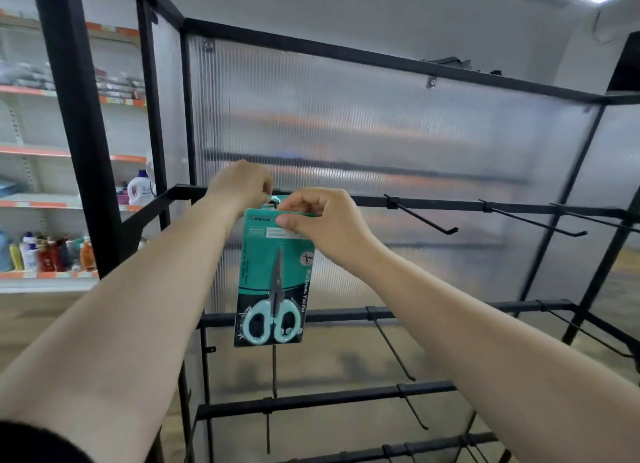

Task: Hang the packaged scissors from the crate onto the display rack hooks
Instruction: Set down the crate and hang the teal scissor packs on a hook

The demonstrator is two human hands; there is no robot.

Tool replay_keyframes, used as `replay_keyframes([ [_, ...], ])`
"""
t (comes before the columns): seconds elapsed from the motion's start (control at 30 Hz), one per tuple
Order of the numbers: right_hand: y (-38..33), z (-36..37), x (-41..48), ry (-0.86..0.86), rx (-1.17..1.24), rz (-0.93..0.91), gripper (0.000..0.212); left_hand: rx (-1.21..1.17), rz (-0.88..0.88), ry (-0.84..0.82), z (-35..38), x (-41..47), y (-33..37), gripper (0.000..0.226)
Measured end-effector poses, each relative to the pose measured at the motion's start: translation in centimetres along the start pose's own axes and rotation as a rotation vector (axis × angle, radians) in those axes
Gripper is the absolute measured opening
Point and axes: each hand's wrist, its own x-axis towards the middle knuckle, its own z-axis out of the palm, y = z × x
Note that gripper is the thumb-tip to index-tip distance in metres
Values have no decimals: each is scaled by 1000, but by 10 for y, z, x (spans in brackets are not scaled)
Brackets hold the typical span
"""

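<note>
Black rack [450,309] with hooks [420,217], scissors pack [273,282] at upper bar [363,200]

Shop w/ stocked shelves [34,204] (hook rack [450,204])

One scissors pack [273,275], one display rack [450,203], two hands: left hand [240,185], right hand [320,220].

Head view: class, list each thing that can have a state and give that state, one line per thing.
packaged scissors: sealed, blades shut, held upright at the rail.
left hand: fingers curled on the pack's top edge.
right hand: pinches the pack's top, thumb in front.
hook to the right: bare.
</note>
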Motion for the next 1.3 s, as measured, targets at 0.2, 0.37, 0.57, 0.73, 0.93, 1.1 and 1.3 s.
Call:
replay_keyframes([
  [0.2,2,1,-2,-25,42,27,14,-42,-20,106,17,4,-5,15],
  [0.37,8,6,-2,9,-21,13,16,-48,-31,111,19,3,-4,14],
  [0.57,24,20,10,114,-188,-29,9,-207,-16,149,26,2,-23,21],
  [0.73,49,32,43,216,-212,80,11,-170,-10,197,30,-2,-42,20],
  [0.93,79,47,79,295,-242,230,15,-103,-35,233,39,-9,-42,12],
  [1.1,94,54,95,319,-217,303,20,49,-63,172,52,-29,-48,21],
  [1.3,108,54,68,300,-229,388,21,21,11,84,81,-63,-39,27],
])
